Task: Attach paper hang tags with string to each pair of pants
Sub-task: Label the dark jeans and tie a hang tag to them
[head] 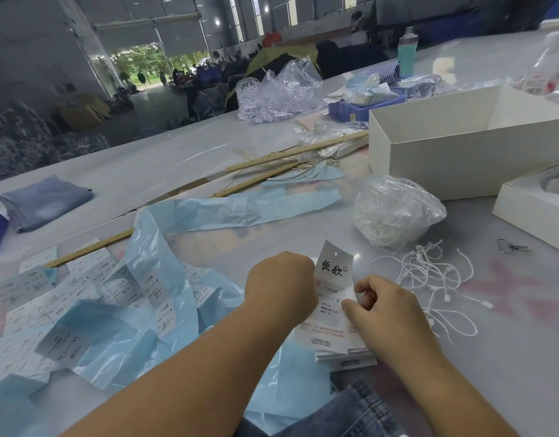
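A: progress on this one?
B: early, I'd say. Both hands at bottom centre of frame, working a hang tag (331, 279), no string in its hole yet as far as I can see
A: finger state?
B: left hand (281, 283) curled into a fist at the tag's left edge, looks like it's holding it but the fingertips are hidden. right hand (387, 305) has thumb + fingers bent in, pinching the tag's right edge. That tag's lifted off a tag stack (344, 351) lying just below the hands
A: strings?
B: loose strings (429, 279) in a tangle right of centre, just beside the right hand, untouched. more in a clear bag (395, 212) above them
A: pants?
B: denim pants (344, 411) at bottom edge, between the forearms, no tag on them that I can see. another folded pair (41, 200) at left edge, well apart, tag status can't tell
A: so left to do?
B: thread string thru tag, loop onto pants, repeat. Lots of spare tags (92, 288) w/ blue paper (164, 247) lower left
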Demonstrator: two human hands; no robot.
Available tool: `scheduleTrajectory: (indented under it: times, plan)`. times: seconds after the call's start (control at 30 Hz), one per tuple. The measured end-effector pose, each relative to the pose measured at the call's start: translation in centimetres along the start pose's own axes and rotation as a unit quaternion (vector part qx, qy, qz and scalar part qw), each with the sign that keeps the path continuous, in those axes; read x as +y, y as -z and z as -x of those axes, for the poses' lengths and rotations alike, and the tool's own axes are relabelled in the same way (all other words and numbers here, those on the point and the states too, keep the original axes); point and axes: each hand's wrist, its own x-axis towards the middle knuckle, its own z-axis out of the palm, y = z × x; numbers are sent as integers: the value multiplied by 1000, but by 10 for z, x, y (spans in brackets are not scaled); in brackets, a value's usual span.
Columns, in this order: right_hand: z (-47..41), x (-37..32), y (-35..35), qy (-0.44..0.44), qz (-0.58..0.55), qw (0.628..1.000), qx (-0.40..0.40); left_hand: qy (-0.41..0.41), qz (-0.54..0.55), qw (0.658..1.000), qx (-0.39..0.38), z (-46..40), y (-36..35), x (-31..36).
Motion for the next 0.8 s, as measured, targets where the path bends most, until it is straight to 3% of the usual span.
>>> scheduleTrajectory:
  times: [0.1, 0.17, 0.23, 0.43, 0.6, 0.73, 0.8]
  plan:
    - [1, -1, 2, 3, -7, 1000, -8, 37, 184, 982, -13, -5, 2, -2]
    - [0, -2, 3, 5, -21, 1000, -20, 72, 332, 939, -56, -5, 1, -3]
    - [0, -4, 6, 10, -20, 999, -34, 91, 398, 907, -100, -4, -1, -1]
    - [-4, -4, 41, 24, 99, 995, -15, 166, 493, 844, -126, -4, -4, -1]
    - [-6, 3, 54, -51, 196, 970, -136, 193, 524, 816, -145, -2, -6, 3]
    - [-9, 10, 49, -76, 200, 965, -152, 192, 530, 814, -141, -1, -5, 6]
    - [-13, 13, 47, -54, 170, 979, -101, 184, 530, 817, -137, -1, -5, 7]
